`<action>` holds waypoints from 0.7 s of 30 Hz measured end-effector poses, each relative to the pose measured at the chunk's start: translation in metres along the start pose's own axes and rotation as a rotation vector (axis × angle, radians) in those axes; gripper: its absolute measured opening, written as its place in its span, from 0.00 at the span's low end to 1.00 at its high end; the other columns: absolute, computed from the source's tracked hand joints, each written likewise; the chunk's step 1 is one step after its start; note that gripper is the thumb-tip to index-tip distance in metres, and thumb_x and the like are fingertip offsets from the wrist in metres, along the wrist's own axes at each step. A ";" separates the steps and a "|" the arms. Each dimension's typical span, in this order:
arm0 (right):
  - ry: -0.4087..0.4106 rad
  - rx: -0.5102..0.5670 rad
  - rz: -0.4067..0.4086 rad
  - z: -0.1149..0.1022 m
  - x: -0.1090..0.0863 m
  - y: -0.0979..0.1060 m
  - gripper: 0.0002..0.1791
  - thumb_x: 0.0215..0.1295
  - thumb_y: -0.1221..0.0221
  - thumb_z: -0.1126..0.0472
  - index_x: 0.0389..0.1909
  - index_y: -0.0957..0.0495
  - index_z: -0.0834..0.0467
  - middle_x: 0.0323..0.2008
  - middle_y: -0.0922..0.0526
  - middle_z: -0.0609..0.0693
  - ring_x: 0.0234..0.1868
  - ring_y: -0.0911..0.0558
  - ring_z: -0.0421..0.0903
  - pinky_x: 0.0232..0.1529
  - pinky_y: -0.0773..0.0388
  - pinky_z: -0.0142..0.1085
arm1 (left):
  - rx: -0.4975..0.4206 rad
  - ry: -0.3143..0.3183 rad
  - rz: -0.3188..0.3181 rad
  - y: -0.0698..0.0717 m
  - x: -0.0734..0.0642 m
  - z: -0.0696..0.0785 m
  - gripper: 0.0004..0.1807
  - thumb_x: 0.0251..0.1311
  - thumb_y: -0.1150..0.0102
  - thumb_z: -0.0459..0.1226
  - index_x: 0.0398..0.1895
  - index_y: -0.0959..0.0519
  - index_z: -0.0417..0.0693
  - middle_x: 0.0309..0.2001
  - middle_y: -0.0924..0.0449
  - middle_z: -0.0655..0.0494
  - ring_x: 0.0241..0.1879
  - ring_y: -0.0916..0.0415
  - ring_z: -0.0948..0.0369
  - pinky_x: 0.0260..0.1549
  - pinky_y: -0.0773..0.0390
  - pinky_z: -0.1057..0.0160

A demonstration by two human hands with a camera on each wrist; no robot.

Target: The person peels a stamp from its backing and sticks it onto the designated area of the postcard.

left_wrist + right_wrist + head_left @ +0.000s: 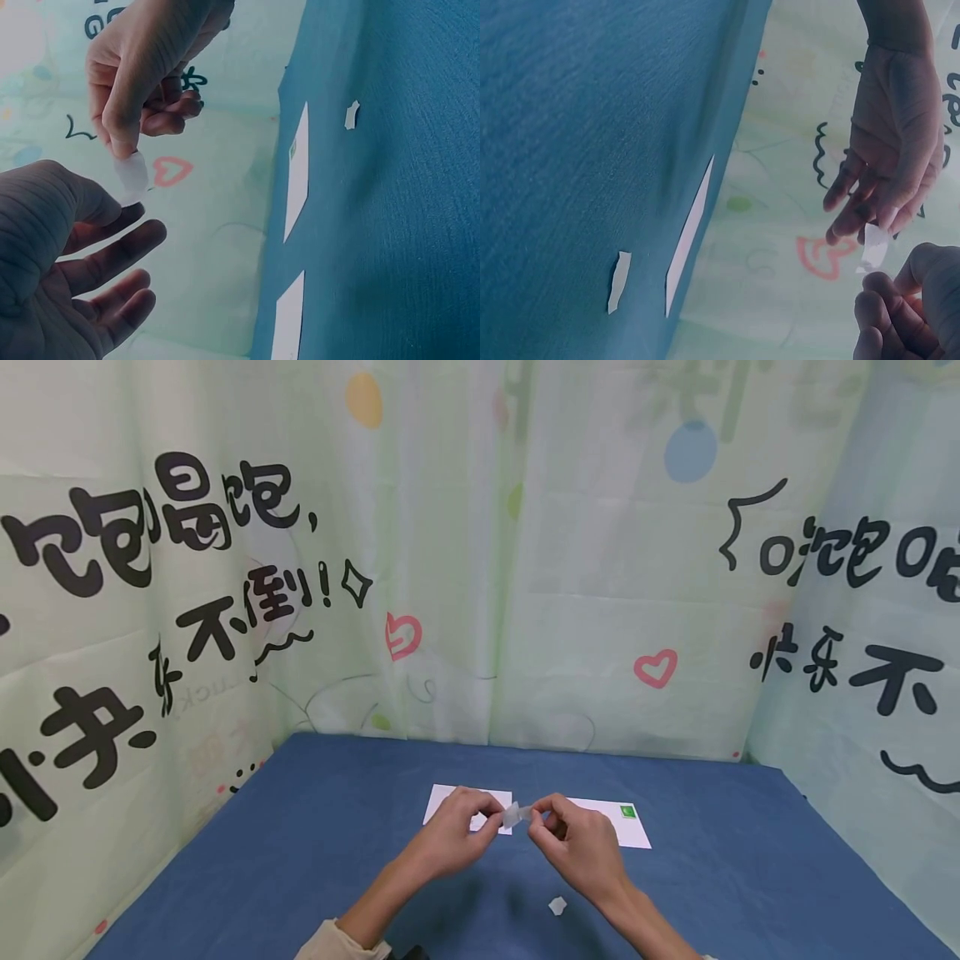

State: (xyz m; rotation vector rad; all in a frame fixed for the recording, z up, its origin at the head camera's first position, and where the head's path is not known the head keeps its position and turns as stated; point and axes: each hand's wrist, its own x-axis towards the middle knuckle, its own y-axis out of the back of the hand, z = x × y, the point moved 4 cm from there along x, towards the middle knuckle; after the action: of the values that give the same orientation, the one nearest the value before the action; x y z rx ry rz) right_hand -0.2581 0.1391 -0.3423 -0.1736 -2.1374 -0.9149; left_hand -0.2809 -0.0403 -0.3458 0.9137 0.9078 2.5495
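A small, translucent whitish strip (513, 816) is held between my two hands, above the table. My left hand (456, 833) pinches one end between thumb and index finger. In the left wrist view its other fingers spread loosely away. The opposite end sits between the thumb and index finger of my right hand (583, 847), whose remaining fingers curl in. Beyond the left hand lies a plain white card (442, 795), partly covered by it. A second white card (634, 833), with a green stamp-like square (627, 812) in its corner, lies behind the right hand.
A small torn white scrap (557, 906) lies on the blue tablecloth (300, 843), nearer to me than the cards. Pale printed curtains (585, 568) enclose the table at the back and on both sides.
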 end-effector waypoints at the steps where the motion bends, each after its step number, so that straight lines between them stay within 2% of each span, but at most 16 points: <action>1: 0.002 -0.001 0.001 0.000 0.000 0.000 0.08 0.57 0.34 0.72 0.30 0.17 0.55 0.16 0.30 0.32 0.15 0.34 0.27 0.18 0.34 0.29 | 0.002 0.006 0.003 0.000 0.000 0.000 0.08 0.70 0.43 0.30 0.36 0.14 0.45 0.37 0.15 0.59 0.46 0.25 0.59 0.49 0.25 0.53; 14: -0.006 0.006 -0.007 0.000 -0.001 0.000 0.08 0.58 0.34 0.71 0.30 0.16 0.55 0.16 0.29 0.32 0.15 0.33 0.27 0.18 0.33 0.29 | 0.008 0.042 0.080 0.004 -0.001 -0.001 0.07 0.70 0.42 0.31 0.37 0.14 0.43 0.40 0.15 0.55 0.47 0.26 0.57 0.47 0.25 0.53; 21: -0.005 0.016 -0.018 -0.001 -0.001 -0.001 0.07 0.59 0.34 0.71 0.31 0.16 0.55 0.16 0.30 0.31 0.16 0.33 0.28 0.19 0.32 0.29 | 0.000 0.049 0.092 0.006 -0.001 -0.001 0.07 0.70 0.42 0.31 0.37 0.14 0.43 0.39 0.15 0.55 0.47 0.26 0.56 0.47 0.25 0.52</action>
State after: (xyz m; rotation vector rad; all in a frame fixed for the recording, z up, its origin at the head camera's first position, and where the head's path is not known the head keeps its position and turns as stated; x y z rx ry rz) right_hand -0.2577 0.1381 -0.3429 -0.1489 -2.1533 -0.9081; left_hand -0.2808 -0.0460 -0.3433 0.9167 0.8990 2.6609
